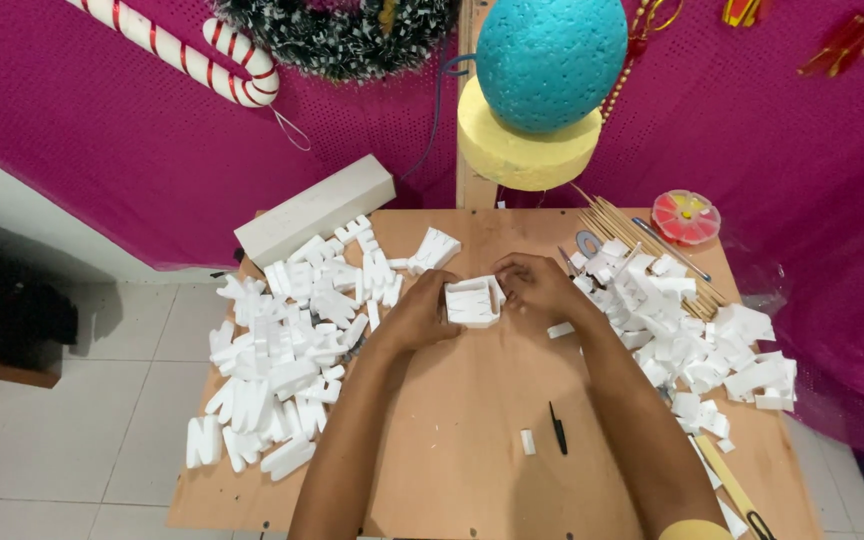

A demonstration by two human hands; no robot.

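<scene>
- white foam block [473, 302] sits at the middle of the board [472, 450], a small chunk with grooves cut across its top face, edges a bit ragged.
- i see my left hand [420, 312] curled against the block's left side, fingers wrapped on it.
- my right hand [535, 287] is closed on the block's right end, fingertips pinching its upper corner; both hands hold it just above or on the board, i cannot tell which.
- to the left lies a big heap of cut foam pieces [282, 350], spilling over the board's left edge, near my left wrist.
- a long white foam bar [314, 210] lies at the far left corner, behind that heap.
- to the right is a second pile of foam scraps [692, 340], touching my right forearm's outer side.
- wooden sticks [632, 240] lie fanned under that pile's far end, with a round red box [686, 216] just beyond.
- a black pen [558, 428] and a tiny foam bit [527, 441] rest on the bare board between my forearms.
- a teal ball [550, 60] on a yellow disc [517, 150] stands past the far edge, against pink cloth [102, 150].
</scene>
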